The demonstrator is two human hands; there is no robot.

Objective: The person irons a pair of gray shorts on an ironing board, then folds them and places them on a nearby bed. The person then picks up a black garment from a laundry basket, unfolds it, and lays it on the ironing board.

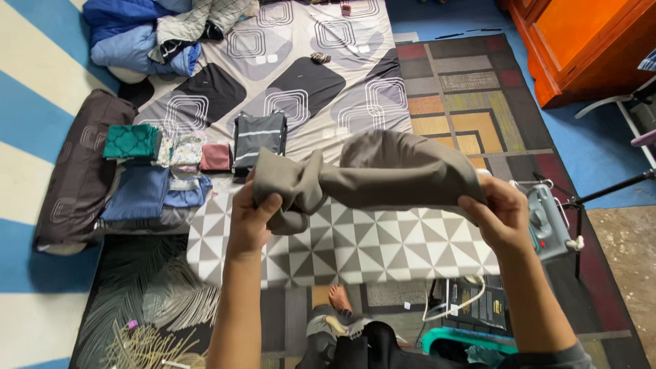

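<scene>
Head view | both hands (253, 219) (502, 215) clenched on soft grey cloth (396, 171) | triangle-patterned ironing board (355, 246)

Your grey cloth (383, 171) hides the far edge of the patterned ironing board (355, 249) and most fingers of your right hand (502, 215). The iron (547, 219) sits partly behind that hand (its front unseen). The orange cabinet (581, 41) is cut off at the top-right edge.
</scene>
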